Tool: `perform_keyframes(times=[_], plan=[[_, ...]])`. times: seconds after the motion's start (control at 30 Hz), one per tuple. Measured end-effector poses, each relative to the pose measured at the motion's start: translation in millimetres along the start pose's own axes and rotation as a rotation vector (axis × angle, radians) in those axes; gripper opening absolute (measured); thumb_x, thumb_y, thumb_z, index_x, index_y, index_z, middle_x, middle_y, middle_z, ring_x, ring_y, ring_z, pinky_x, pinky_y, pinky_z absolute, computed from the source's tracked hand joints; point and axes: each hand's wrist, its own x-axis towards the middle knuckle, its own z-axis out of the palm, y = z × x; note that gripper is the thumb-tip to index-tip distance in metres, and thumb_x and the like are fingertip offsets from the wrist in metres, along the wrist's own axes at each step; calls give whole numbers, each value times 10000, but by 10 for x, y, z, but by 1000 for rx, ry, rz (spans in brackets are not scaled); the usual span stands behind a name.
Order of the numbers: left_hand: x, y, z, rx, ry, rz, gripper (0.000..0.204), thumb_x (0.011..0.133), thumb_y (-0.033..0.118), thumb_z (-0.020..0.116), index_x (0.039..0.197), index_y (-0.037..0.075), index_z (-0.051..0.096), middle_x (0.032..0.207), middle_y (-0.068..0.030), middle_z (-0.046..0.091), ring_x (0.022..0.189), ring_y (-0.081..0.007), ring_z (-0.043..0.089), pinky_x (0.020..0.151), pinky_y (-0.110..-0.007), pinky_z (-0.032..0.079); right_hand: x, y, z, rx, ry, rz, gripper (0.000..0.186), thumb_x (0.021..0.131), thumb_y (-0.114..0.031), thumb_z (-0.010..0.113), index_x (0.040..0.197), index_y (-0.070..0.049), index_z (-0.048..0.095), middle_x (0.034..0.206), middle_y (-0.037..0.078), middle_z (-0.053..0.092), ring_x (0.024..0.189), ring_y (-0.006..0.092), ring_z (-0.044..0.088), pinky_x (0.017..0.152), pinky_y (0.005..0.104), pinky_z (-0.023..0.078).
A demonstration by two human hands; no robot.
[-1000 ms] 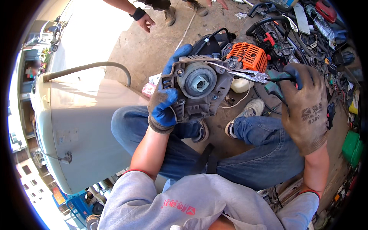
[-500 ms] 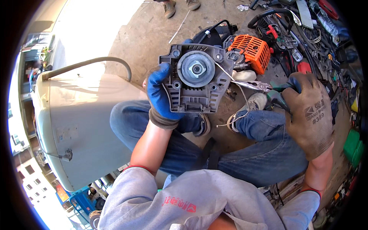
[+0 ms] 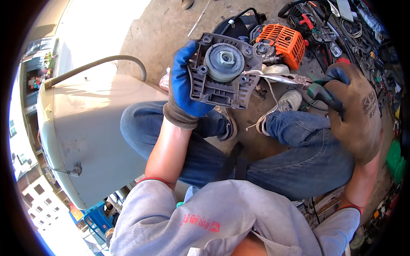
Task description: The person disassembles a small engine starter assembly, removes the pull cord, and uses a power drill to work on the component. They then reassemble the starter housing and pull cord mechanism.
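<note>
My left hand [image 3: 183,89], in a blue and grey-brown glove, grips a grey plastic housing [image 3: 218,91] by its left side. A round pulley [image 3: 221,68] with a light hub sits in the housing. A thin pale cord [image 3: 270,89] comes from the housing's right side and dangles down. My right hand [image 3: 352,106], in a brown glove, is closed round needle-nose pliers with green and black handles [image 3: 319,94]; their metal jaws [image 3: 288,80] are at the cord beside the housing. Whether the jaws grip it I cannot tell.
An orange-covered engine [image 3: 286,45] lies behind the housing on the concrete floor [image 3: 153,38]. A heap of parts and cables [image 3: 337,38] fills the right. A large pale metal box [image 3: 94,136] with a hose [image 3: 119,58] stands at my left. Another person's shoe [image 3: 187,3] shows at the top.
The housing first turned face-on, then tilted again. The cord now hangs below its right side. My right hand and the pliers shifted right. The other person's hands have left the view.
</note>
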Motion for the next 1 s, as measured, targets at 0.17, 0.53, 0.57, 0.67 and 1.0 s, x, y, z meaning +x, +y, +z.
perform_keyframes(times=[0.17, 0.53, 0.57, 0.67, 1.0], plan=[[23, -116, -34, 163, 219, 0, 484, 1042, 399, 464, 1388, 66, 528, 1331, -125, 625, 1236, -261, 595, 1092, -442, 465, -7, 36, 85, 12, 59, -54, 319, 648, 47, 676, 955, -9, 614, 1144, 233, 580, 1014, 433, 594, 848, 489, 475], [61, -166, -124, 194, 61, -12, 482, 1021, 390, 546, 1385, 76, 514, 1256, -118, 651, 1181, -233, 636, 1020, -394, 533, 60, -89, 114, 159, 40, -93, 220, 655, 44, 688, 863, -2, 629, 1095, 214, 592, 946, 413, 613, 819, 462, 491], [52, -149, -111, 199, 70, -23, 482, 1018, 390, 553, 1383, 78, 515, 1248, -119, 653, 1187, -232, 632, 1022, -391, 531, 53, -79, 102, 169, 13, -91, 243, 651, 46, 690, 881, -4, 630, 1091, 214, 593, 947, 412, 614, 818, 460, 491], [63, -269, -159, 338, 20, 143, 465, 1016, 360, 568, 1383, 80, 516, 1214, -106, 658, 1168, -224, 639, 1014, -389, 535, 43, -103, 126, 181, 7, -164, 313, 644, 51, 691, 944, -11, 630, 1085, 212, 599, 953, 413, 615, 808, 460, 491], [160, -283, -141, 139, 113, -40, 390, 998, 435, 584, 1235, 129, 629, 1192, -78, 685, 1116, -207, 661, 969, -412, 550, -99, 53, 264, 118, 168, -2, 343, 730, 0, 690, 1067, -55, 658, 1065, 179, 633, 1031, 366, 641, 858, 451, 518]])
